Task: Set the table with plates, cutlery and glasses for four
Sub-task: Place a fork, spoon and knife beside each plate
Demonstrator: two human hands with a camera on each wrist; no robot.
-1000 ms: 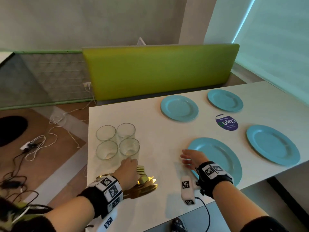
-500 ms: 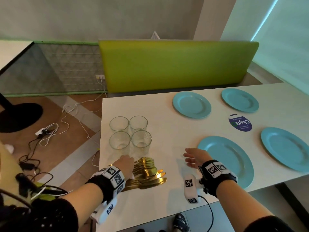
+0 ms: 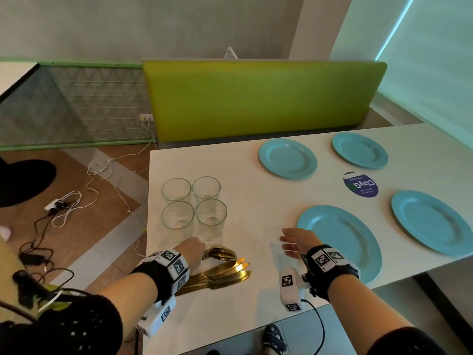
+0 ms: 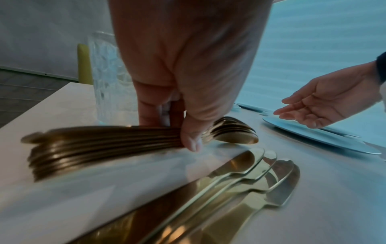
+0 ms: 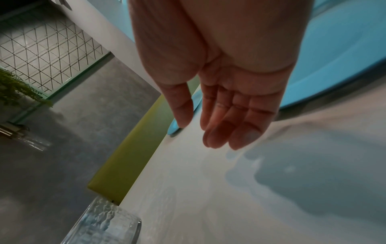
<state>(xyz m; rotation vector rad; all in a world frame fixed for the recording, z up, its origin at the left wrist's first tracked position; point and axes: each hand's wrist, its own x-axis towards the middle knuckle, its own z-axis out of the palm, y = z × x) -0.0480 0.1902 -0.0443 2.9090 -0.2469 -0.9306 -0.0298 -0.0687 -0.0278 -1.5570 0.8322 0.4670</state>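
Several blue plates lie on the white table (image 3: 256,316); the nearest plate (image 3: 343,239) is by my right hand. Several clear glasses (image 3: 194,208) stand grouped at the table's left. Just in front of them my left hand (image 3: 190,254) (image 4: 183,128) pinches a stack of gold spoons (image 4: 229,130) by their handles. Several gold knives (image 3: 225,274) (image 4: 240,184) lie on the table beside it. My right hand (image 3: 297,242) (image 5: 219,115) hovers open, fingers straight, over the table next to the nearest plate's left rim (image 5: 334,66).
A round dark sticker (image 3: 361,184) sits between the plates. A green padded bench back (image 3: 256,98) stands behind the table. Cables and a power strip (image 3: 58,203) lie on the floor to the left. The table's near edge runs just under my wrists.
The view has swung left, shifting the table to the right in frame. My left hand has closed round the spoon stack. The right hand stays near the plate rim.
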